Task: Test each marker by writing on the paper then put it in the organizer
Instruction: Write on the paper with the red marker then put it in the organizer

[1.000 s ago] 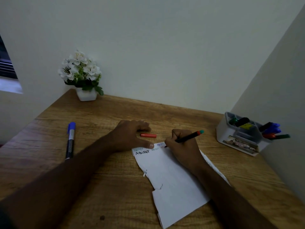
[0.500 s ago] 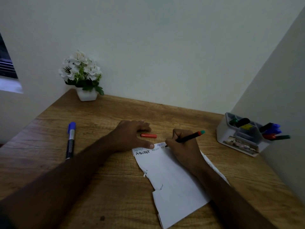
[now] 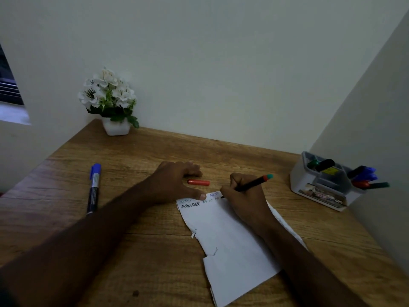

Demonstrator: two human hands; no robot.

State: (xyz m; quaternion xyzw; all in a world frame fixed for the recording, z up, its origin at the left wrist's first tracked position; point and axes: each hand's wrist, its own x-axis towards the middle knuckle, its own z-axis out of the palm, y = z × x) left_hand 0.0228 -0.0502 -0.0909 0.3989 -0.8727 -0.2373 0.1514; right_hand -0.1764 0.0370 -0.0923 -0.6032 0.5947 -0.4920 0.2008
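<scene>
Meanwhile, at frame right, the organizer [image 3: 318, 187] is holding several markers [image 3: 365, 177]; the right hand [image 3: 245, 196] is gripping a marker [image 3: 250, 186] on the paper [image 3: 232, 240], while the left hand [image 3: 174, 182] is pressing flat, fingers apart.

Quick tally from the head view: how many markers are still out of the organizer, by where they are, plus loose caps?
Marker in the right hand, writing on the paper: 1
Blue marker on the table: 1
Red cap on the table: 1
Total: 3

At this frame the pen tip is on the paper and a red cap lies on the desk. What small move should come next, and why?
Probably finish the test word, then lift the pen off the paper. The right hand grips it with the tip at the top edge, beside lettering already there. The left hand pins the sheet with its thumb, and the red cap lies just beyond, ready for recapping.
</scene>
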